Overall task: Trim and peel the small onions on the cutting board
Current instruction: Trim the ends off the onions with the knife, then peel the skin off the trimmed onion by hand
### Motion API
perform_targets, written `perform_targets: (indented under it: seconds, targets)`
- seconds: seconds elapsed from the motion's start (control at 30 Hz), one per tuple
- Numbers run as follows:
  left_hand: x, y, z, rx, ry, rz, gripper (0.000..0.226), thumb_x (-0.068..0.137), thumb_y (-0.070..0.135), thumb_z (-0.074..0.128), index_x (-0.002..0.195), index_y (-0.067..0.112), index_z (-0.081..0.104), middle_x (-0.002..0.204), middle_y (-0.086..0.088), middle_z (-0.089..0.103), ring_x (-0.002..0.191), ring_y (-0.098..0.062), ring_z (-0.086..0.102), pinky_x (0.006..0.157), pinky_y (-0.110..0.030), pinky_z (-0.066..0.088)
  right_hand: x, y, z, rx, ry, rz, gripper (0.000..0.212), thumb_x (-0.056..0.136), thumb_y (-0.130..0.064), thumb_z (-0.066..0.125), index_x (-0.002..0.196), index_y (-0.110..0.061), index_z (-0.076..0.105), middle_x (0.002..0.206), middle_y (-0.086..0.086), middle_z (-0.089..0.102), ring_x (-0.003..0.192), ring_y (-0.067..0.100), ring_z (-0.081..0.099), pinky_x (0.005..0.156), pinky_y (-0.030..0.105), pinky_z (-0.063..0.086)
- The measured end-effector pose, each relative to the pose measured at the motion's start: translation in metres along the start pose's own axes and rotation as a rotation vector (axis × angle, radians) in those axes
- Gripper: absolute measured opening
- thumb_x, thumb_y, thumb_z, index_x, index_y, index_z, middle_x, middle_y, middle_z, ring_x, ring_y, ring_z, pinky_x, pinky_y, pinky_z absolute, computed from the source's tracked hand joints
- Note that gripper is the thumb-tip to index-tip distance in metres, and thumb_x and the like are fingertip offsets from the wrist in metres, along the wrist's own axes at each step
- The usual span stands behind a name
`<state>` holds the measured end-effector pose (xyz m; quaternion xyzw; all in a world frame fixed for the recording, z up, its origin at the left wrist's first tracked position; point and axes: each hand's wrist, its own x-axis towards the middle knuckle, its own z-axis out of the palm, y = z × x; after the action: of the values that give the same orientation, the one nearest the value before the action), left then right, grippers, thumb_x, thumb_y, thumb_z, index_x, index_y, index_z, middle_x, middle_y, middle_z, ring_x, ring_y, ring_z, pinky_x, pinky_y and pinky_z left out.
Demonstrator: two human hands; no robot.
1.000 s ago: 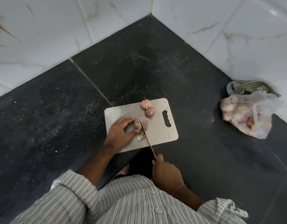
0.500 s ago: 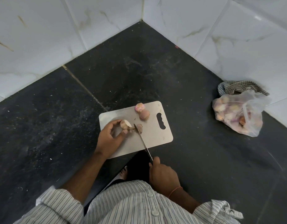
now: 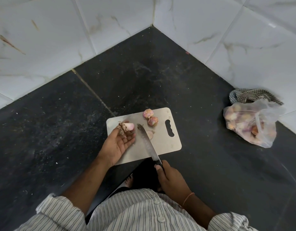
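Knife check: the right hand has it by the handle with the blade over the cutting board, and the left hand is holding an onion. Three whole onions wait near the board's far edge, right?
Not quite. The head view shows two whole onions near the cutting board's far edge, not three. The rest holds: the right hand grips the knife and the left hand holds an onion.

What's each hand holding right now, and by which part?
Left hand pinches a small onion at its root end with the fingertips. Right hand grips the knife by its black handle.
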<state>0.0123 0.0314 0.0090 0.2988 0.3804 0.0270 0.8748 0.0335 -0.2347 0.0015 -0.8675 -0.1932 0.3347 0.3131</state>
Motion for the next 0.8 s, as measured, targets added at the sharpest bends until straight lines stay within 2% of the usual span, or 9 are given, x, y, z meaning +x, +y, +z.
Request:
perform_targets:
  seconds: [0.07,0.13,0.2,0.3,0.37,0.47,0.6,0.67,0.8]
  targets:
    - [0.002,-0.001,0.001,-0.003,0.003,-0.041,0.049,0.116,0.037,0.035,0.148,0.010,0.061,0.131,-0.022,0.073,0.111,-0.030,0.072,0.109,-0.046,0.054,0.005,0.000,-0.004,0.129,0.018,0.003,0.023,0.112,-0.041,0.043,0.100,-0.026,0.056,0.075,-0.001,0.064,0.067,0.014,0.061,0.068,0.050,0.051]
    - [0.003,-0.002,0.001,0.017,0.004,-0.067,0.051,0.116,0.037,0.034,0.149,0.009,0.060,0.133,-0.023,0.072,0.109,-0.030,0.071,0.110,-0.047,0.053,0.013,0.000,-0.012,0.132,0.045,-0.007,0.020,0.111,-0.038,0.045,0.104,-0.028,0.060,0.087,-0.005,0.069,0.080,0.013,0.065,0.076,0.045,0.055]
    - [0.003,-0.002,0.001,0.036,-0.006,-0.084,0.051,0.115,0.039,0.034,0.148,0.010,0.061,0.134,-0.024,0.071,0.108,-0.029,0.071,0.110,-0.047,0.054,0.022,0.004,-0.021,0.011,0.065,-0.036,0.017,0.111,-0.035,0.046,0.109,-0.029,0.061,0.099,-0.009,0.069,0.091,0.012,0.065,0.084,0.039,0.055]
    - [0.003,-0.002,0.001,0.043,-0.015,-0.120,0.056,0.114,0.045,0.035,0.146,0.009,0.064,0.129,-0.023,0.071,0.103,-0.028,0.071,0.108,-0.047,0.054,0.038,0.012,-0.035,-0.245,0.088,-0.105,0.021,0.111,-0.037,0.044,0.124,-0.029,0.058,0.109,-0.006,0.064,0.096,0.019,0.064,0.084,0.040,0.054]
    - [0.002,-0.003,0.002,0.045,-0.026,-0.146,0.065,0.112,0.056,0.036,0.143,0.007,0.066,0.123,-0.023,0.072,0.098,-0.028,0.071,0.111,-0.051,0.050,0.046,0.014,-0.043,-0.407,0.117,-0.139,0.032,0.110,-0.042,0.042,0.139,-0.032,0.053,0.116,-0.005,0.062,0.099,0.022,0.063,0.082,0.042,0.056]
    - [0.000,-0.003,0.006,0.084,-0.042,-0.144,0.072,0.108,0.067,0.036,0.139,0.010,0.068,0.113,-0.020,0.073,0.091,-0.026,0.070,0.112,-0.052,0.050,0.056,0.013,-0.050,-0.623,0.170,-0.157,0.041,0.109,-0.045,0.041,0.148,-0.035,0.045,0.117,-0.007,0.060,0.099,0.022,0.060,0.070,0.039,0.056]
    - [-0.005,-0.006,0.013,0.180,-0.052,-0.128,0.053,0.108,0.050,0.052,0.143,0.012,0.064,0.111,-0.017,0.073,0.090,-0.023,0.069,0.117,-0.058,0.048,0.065,0.018,-0.051,-0.771,0.223,-0.152,0.049,0.106,-0.046,0.049,0.153,-0.035,0.042,0.116,-0.005,0.059,0.097,0.023,0.057,0.067,0.039,0.053]
    - [-0.008,-0.007,0.014,0.231,-0.065,-0.098,0.056,0.102,0.042,0.060,0.149,0.010,0.059,0.112,-0.016,0.071,0.090,-0.022,0.068,0.119,-0.060,0.046,0.065,0.021,-0.050,-0.782,0.215,-0.148,0.054,0.105,-0.046,0.051,0.157,-0.034,0.039,0.118,-0.004,0.058,0.100,0.022,0.055,0.069,0.041,0.054]
    - [-0.011,-0.009,0.019,0.290,-0.078,-0.053,0.049,0.114,0.039,0.042,0.149,0.008,0.057,0.110,-0.017,0.070,0.088,-0.021,0.067,0.110,-0.055,0.055,0.062,0.021,-0.050,-0.742,0.186,-0.145,0.057,0.106,-0.044,0.049,0.159,-0.034,0.035,0.126,-0.006,0.055,0.107,0.021,0.053,0.078,0.042,0.054]
